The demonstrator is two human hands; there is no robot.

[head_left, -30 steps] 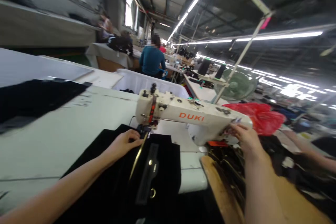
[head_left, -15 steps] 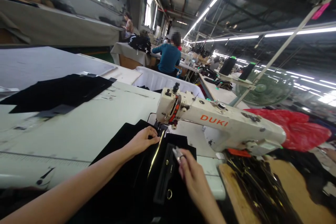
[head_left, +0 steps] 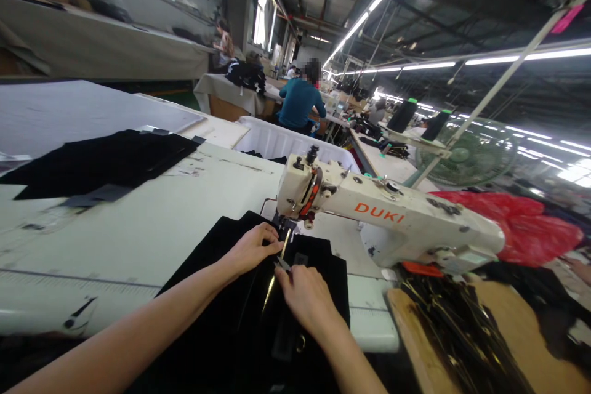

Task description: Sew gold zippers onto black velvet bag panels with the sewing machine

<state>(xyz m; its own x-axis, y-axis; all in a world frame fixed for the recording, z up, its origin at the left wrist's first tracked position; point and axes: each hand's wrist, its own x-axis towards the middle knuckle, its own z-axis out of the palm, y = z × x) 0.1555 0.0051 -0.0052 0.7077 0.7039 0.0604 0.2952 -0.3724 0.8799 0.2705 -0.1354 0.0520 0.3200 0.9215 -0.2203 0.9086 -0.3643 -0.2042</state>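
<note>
Black fabric lies on the machine bed, with a shiny gold zipper running up its middle toward the needle area of the sewing machine. My left hand is closed at the fabric just in front of the presser foot, thumb against the zipper's left side. In my right hand are metal thread snips, their tips over the zipper close to my left thumb. A gold ring shows on the fabric below my right hand. My right fingers partly hide the snips.
Stacked black pieces lie on the table to the left. A white plastic bin stands behind the machine. At the right are a bundle of zippers on a wooden board and a red plastic bag. A person in teal sits further back.
My right hand has moved left with the snips, from the fabric's right side to over the zipper. My left hand stays almost in place. The seated person's arms have shifted.
</note>
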